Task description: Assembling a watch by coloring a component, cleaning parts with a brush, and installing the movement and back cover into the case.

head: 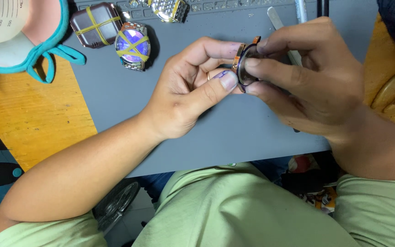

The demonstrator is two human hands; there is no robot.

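Two hands met over the middle of the grey mat and pinched one small round watch case between them. The left hand closed on it from the left, thumb pressed to its lower edge and fingers curled behind it. The right hand gripped it from the right, fingertips on its rim and face, so most of the case was hidden.

Behind the right hand lay a flat metal tool, partly covered by the fingers. Well to the left, near the mat's far edge, sat a round watch bound with yellow rubber bands and, beside it, a squarish brown watch bound the same way. A steel watch bracelet rested further back. A teal-edged face mask lay at the far left.

The mat covered an orange wooden bench.

What showed of the case was a copper-coloured rim around a dark, glossy face, held on edge.
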